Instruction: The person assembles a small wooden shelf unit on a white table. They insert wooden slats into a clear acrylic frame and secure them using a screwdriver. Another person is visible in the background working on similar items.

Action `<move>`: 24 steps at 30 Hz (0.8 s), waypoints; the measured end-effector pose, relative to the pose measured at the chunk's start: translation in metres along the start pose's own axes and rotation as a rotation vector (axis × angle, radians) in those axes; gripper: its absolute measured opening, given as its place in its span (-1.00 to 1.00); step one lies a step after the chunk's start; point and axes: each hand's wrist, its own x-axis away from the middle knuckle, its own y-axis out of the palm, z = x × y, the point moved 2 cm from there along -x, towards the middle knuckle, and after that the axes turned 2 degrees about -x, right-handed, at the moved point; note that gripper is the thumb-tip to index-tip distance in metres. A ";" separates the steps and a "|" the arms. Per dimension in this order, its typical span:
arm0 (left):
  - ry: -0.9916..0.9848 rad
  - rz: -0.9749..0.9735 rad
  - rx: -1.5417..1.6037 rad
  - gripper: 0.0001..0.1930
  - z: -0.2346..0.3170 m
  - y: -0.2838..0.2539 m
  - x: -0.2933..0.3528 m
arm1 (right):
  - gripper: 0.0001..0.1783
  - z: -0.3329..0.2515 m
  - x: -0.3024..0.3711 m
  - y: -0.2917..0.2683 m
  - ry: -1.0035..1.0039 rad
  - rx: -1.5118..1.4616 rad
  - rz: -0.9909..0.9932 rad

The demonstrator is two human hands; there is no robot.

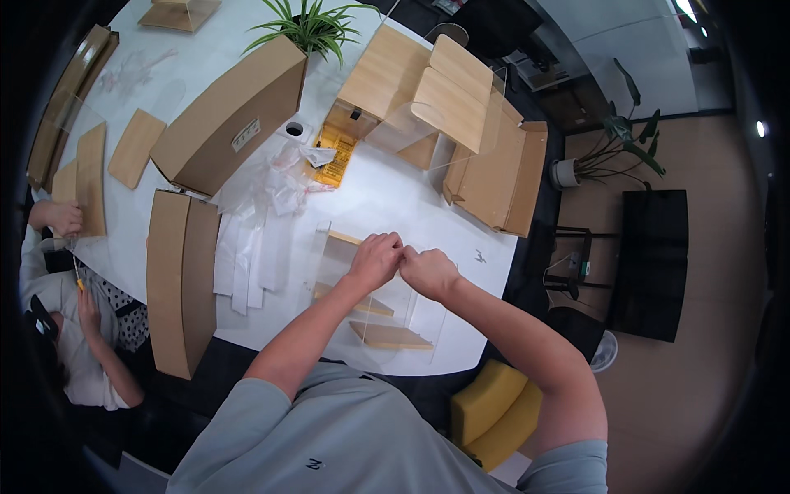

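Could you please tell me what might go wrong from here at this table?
The left hand and right hand meet over the clear-sided shelf unit; pressing too hard might shift or crack a panel. The small dark pieces lie near the right edge of the table and could be brushed off. The nearer left cardboard box seems to overhang the edge, so a bump might tip it.

Head cam: left lens of the side-by-side fisheye pair, so we're looking out from the wearer's head.
Tilt: we're peering steeply down over the grey-blue short-sleeved shirt [370, 424] at the glossy white tabletop [387, 198].
Near vs far: shirt's right under us, tabletop a bit further, flat black rectangular panel [648, 263] way off right.
Rim: super wide, we get dark corners and bendy edges.
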 end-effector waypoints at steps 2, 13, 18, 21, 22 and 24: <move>0.007 0.000 -0.006 -0.93 0.003 -0.002 -0.003 | -0.81 0.010 -0.002 -0.005 0.165 -0.201 0.045; -0.005 0.010 0.007 -0.94 0.002 -0.004 -0.001 | -0.81 0.003 0.007 -0.012 -0.266 0.158 0.004; -0.002 0.012 0.007 -0.94 0.002 -0.002 -0.002 | -0.89 0.015 -0.001 -0.001 -0.057 -0.050 0.001; 0.013 0.011 0.004 -0.94 0.002 0.001 -0.001 | -0.83 0.029 -0.011 -0.010 0.512 -0.712 -0.130; 0.017 0.009 0.000 -0.94 0.002 0.000 -0.001 | -0.80 0.032 -0.012 -0.011 0.758 -1.000 -0.208; 0.037 0.005 0.002 -0.94 0.004 -0.002 -0.002 | -0.82 0.042 -0.009 0.015 0.660 -0.960 -0.084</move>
